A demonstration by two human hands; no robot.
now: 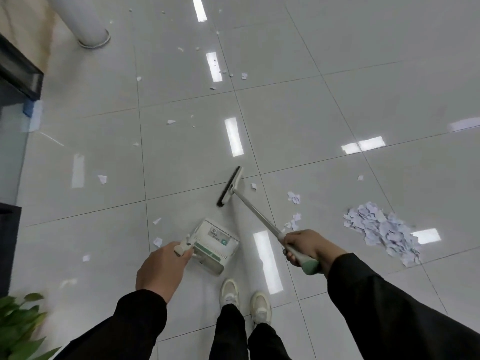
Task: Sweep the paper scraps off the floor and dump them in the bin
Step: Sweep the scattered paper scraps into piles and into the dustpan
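Broom (255, 213) gripped in right hand (307, 246) near the green end of the handle, shaft slanting from lower right up to the left, head (231, 187) down on the floor (181, 152), its long axis running up-right to down-left, dark bristles facing left. Dustpan (217, 246) held by its handle in left hand (162, 271), tilted, just ahead of the shoes (245, 301). Big pile (383, 229) of scraps heaped at right, well apart from the broom head; loose scraps (102, 179) scattered over glossy grey tiles with ceiling-light reflections. White column (85, 19) at upper left, dark frame on the left edge, plant (20, 326) at lower left.
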